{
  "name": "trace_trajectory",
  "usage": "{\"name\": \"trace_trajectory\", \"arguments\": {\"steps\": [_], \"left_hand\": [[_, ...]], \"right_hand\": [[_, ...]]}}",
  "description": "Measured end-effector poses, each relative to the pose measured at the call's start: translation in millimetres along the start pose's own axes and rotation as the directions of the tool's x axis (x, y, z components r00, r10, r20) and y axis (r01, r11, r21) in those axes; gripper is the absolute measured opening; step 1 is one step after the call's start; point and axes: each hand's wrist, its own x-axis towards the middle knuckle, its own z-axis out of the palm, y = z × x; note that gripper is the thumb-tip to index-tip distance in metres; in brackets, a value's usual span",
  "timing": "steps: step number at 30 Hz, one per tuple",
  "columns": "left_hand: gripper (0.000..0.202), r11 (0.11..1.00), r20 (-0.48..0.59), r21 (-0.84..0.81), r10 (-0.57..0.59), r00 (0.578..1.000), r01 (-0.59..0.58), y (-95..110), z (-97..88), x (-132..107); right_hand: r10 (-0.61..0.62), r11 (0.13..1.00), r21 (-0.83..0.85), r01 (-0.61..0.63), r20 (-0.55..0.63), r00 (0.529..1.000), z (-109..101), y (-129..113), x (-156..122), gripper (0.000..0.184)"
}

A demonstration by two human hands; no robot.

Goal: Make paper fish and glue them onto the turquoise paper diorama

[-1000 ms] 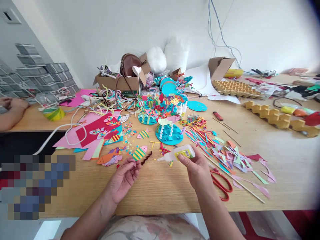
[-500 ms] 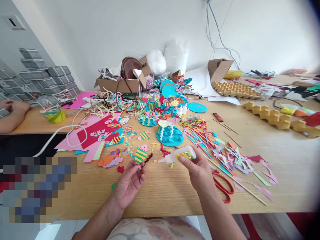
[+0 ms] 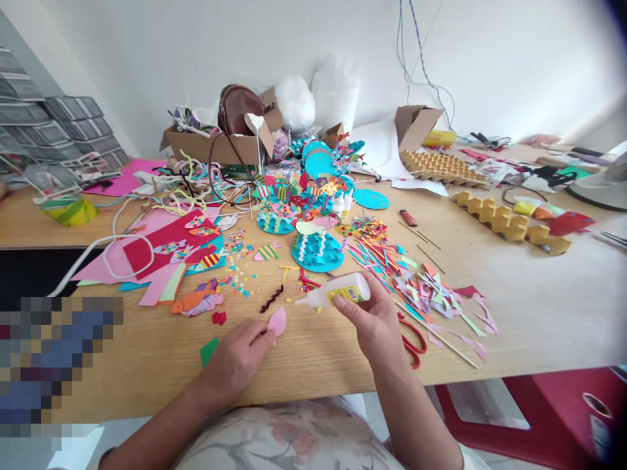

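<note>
Near front edge of worktop (image 3: 539,307): left hand (image 3: 238,358) lies low, thumb and fingertips pinching a pink paper cutout (image 3: 277,321). Just right of it, right hand (image 3: 377,323) – fingers curled round a glue bottle (image 3: 339,292), nozzle pointing left, above the cutout. Red scissors (image 3: 412,334) lie beside that hand. Further in – dark pipe cleaner (image 3: 272,298), then a teal disc (image 3: 317,253). Cardboard box (image 3: 215,147) at the far edge.

The left hand (image 3: 235,356) has lowered the paper fish (image 3: 277,321) to the table (image 3: 539,313), pink side up, leaving the dark pipe cleaner (image 3: 272,298) lying apart.
</note>
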Motion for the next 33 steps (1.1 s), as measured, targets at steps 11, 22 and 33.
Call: {"name": "trace_trajectory", "arguments": {"steps": [11,22,33], "left_hand": [[0.023,0.987,0.175,0.082,0.125,0.977,-0.141,5.6,4.0,-4.6],[0.023,0.992,0.212,-0.04,0.123,0.97,-0.117,-1.2,8.0,3.4],[0.022,0.993,0.2,-0.112,-0.014,0.98,0.037,5.4,15.0,4.4]], "right_hand": [[-0.065,0.891,-0.421,0.172,0.257,0.964,13.4,8.3,-14.7,0.021],[-0.094,0.844,-0.479,0.24,0.308,0.947,16.4,14.2,-13.9,0.022],[-0.075,0.829,-0.506,0.237,0.32,0.945,16.9,9.9,-10.7,0.016]]}}
